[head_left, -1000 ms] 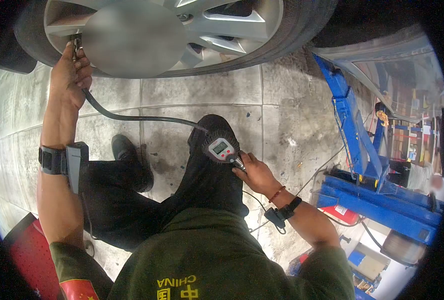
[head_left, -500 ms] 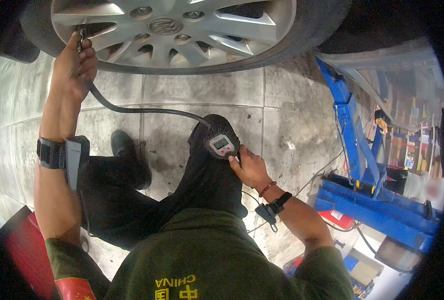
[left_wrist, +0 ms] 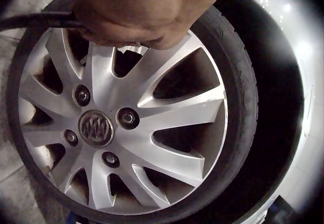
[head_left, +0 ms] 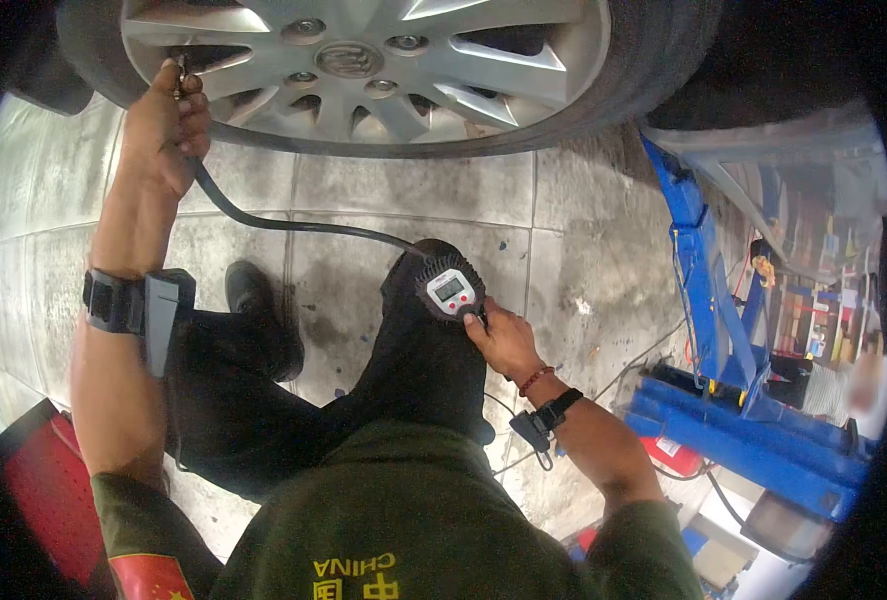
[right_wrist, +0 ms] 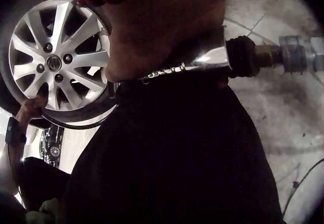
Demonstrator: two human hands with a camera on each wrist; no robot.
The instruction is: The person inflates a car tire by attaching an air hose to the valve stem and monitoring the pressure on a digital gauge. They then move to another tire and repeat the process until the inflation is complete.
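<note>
Toward ten o'clock, head view, pinched metal fitting (head_left: 182, 67) with left hand (head_left: 167, 130); toward four, gripped gauge (head_left: 451, 291) with right hand (head_left: 509, 345). Seemingly called for steady fitting, slack hose (head_left: 309, 228).

The wheel (left_wrist: 126, 144) is smooth silver metal with a soft sheen, the tyre (left_wrist: 240, 82) matt black rubber. The hose (head_left: 309, 227) looks like dull rubber. The gauge (head_left: 451, 290) has a smooth plastic face in a ridged, matt casing; its lever (right_wrist: 211, 59) is glossy metal. Trousers (head_left: 399, 335) and shirt (head_left: 414, 490) are matt cloth, the stand (head_left: 734, 415) painted metal.
</note>
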